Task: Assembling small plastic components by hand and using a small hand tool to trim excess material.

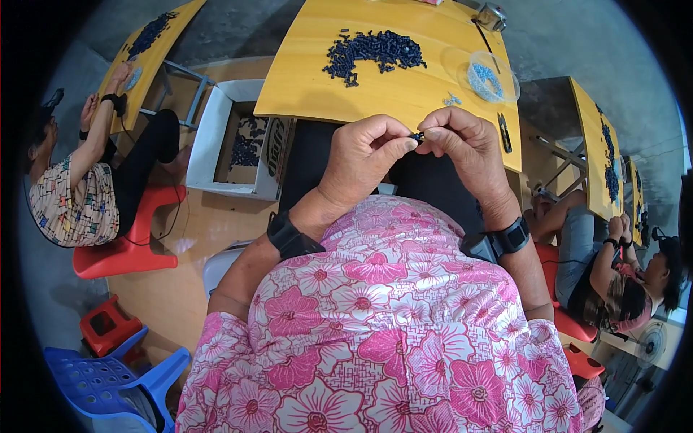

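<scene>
My left hand (367, 153) and my right hand (465, 150) meet just in front of the yellow table's (303, 90) near edge. Thumb and fingers of both are closed in a pinch on one small dark blue piece (417, 137), whose ends the fingertips mostly hide. Beyond them on the table lies a loose pile of small dark blue tube-like pieces (382, 52). Nearest my right hand are a few pale blue bits (452, 99), a pair of black thread snips (504, 133) and a clear round tub (514, 88) with pale blue bits inside.
An open white cardboard box (206, 155) holding more dark pieces stands left of my legs. A metal container (491, 16) and a thin dark stick (485, 40) lie at the table's far right. People sit at yellow tables on both sides. A blue chair (108, 382) stands lower left.
</scene>
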The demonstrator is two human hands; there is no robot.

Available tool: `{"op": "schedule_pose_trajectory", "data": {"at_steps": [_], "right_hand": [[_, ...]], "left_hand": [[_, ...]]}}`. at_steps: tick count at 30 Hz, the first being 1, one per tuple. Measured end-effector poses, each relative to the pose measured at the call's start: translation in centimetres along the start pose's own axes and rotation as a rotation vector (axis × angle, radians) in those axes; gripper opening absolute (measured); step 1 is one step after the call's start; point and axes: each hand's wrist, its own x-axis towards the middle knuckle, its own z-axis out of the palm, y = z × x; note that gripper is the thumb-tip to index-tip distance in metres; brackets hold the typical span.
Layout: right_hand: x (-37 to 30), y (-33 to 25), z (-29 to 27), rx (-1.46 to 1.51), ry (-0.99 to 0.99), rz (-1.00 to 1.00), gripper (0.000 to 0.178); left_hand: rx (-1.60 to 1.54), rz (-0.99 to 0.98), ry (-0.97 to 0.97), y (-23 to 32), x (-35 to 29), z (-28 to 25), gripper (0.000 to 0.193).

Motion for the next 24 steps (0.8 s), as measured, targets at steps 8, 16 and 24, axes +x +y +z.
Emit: {"op": "schedule_pose_trajectory", "data": {"at_steps": [8, 16, 24], "right_hand": [[0.2, -0.3, -0.5, -0.043, -0.092, 0.038, 0.008], [0.0, 0.8, 0.5, -0.036, 0.041, -0.038, 0.006], [0.3, 1.4, 0.9, -0.048, 0.066, -0.068, 0.006]], "left_hand": [[-0.062, -0.066, -0.054, -0.7, -0.2, 0.0, 0.006], [-0.063, -0.049, 0.006, -0.8, -0.1, 0.4, 0.004], [0.124, 0.045, 0.070, -0.9, -0.2, 0.1, 0.004]]}}
